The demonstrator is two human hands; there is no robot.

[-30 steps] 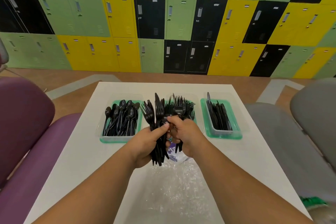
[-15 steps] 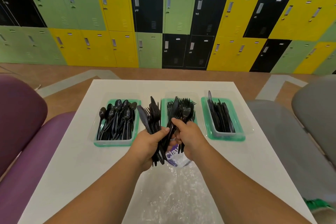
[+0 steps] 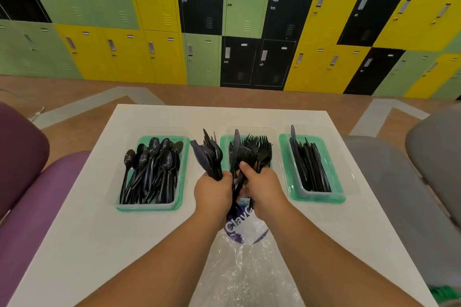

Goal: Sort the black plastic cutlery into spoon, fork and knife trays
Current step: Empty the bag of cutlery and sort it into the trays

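Three green-rimmed trays stand in a row on the white table point(image 3: 82, 232). The spoon tray point(image 3: 183, 182) is on the left, the fork tray point(image 3: 224, 141) in the middle, the knife tray point(image 3: 335, 182) on the right. My left hand point(image 3: 212, 192) grips an upright bundle of black cutlery point(image 3: 208, 154), mostly knives, between the spoon and fork trays. My right hand point(image 3: 262, 187) grips a second bundle of forks with one knife point(image 3: 249, 154) in front of the fork tray. The two hands are close together.
A crumpled clear plastic bag point(image 3: 247, 269) with a purple label lies on the table under my wrists. A purple seat point(image 3: 30, 197) borders the table's left, a grey seat point(image 3: 411, 182) its right. Coloured lockers point(image 3: 237, 20) line the far wall.
The single bunch held by both hands has split into two bundles. My left hand has carried its bundle slightly left, away from the forks in my right hand.
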